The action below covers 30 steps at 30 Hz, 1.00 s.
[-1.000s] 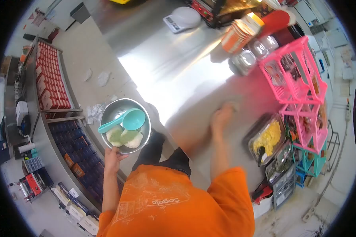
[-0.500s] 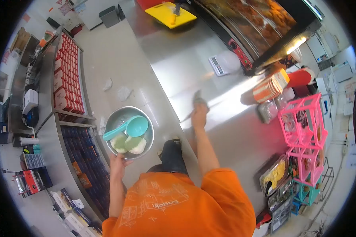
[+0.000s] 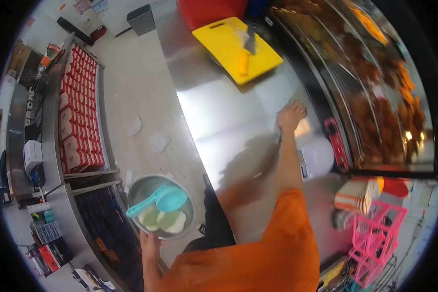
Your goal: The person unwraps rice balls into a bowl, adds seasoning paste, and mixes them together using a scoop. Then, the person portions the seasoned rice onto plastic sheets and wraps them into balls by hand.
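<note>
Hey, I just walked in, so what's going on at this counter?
A person's left hand holds a metal bowl by its near edge, with a teal ladle and white-and-green pieces inside. The right hand is open, reaching out over the metal counter; whether it touches the surface is hard to tell. Near it are a white scale and a yellow cutting board with a knife on it.

White glare streaks the metal counter (image 3: 205,127) — soft blur, fisheye bending, blackened corners.
</note>
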Motion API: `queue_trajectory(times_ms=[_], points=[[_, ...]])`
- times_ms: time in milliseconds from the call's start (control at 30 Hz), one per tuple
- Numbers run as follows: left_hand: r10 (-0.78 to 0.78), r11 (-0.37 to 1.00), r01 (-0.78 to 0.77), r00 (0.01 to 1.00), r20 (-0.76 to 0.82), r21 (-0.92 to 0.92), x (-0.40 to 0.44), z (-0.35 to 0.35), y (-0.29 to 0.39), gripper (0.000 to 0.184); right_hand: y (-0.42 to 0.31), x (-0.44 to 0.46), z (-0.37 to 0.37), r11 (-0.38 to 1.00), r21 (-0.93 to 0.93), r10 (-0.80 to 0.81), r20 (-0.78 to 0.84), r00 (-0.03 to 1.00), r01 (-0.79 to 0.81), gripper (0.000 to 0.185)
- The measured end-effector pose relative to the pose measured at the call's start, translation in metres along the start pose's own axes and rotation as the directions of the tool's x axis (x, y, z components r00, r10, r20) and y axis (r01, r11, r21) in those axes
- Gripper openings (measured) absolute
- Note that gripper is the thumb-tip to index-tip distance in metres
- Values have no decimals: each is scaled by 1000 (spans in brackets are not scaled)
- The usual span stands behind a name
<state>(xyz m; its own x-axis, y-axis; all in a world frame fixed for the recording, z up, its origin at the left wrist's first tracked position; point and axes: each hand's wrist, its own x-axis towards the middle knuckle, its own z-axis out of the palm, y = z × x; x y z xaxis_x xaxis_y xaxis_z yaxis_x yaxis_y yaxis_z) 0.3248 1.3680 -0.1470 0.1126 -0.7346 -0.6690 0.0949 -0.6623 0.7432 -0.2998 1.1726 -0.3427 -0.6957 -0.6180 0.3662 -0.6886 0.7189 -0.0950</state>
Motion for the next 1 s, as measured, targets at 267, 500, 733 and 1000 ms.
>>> queue_trajectory(times_ms=[267, 500, 733, 1000], points=[[-18, 999, 13, 995, -97, -45, 62, 69, 73, 56, -202, 4, -25, 836, 495, -317, 83, 945, 236, 50], [48, 996, -40, 994, -99, 76, 68, 88, 125, 53, -379, -39, -56, 295, 955, -821, 254, 511, -1, 36], [26, 996, -38, 990, -138, -81, 70, 81, 151, 54, -323, -51, -60, 522, 853, -43, 23, 999, 3, 36], [3, 983, -33, 987, -163, -182, 97, 51, 174, 55, -395, -26, -98, 405, 893, -370, 356, 858, -196, 41]])
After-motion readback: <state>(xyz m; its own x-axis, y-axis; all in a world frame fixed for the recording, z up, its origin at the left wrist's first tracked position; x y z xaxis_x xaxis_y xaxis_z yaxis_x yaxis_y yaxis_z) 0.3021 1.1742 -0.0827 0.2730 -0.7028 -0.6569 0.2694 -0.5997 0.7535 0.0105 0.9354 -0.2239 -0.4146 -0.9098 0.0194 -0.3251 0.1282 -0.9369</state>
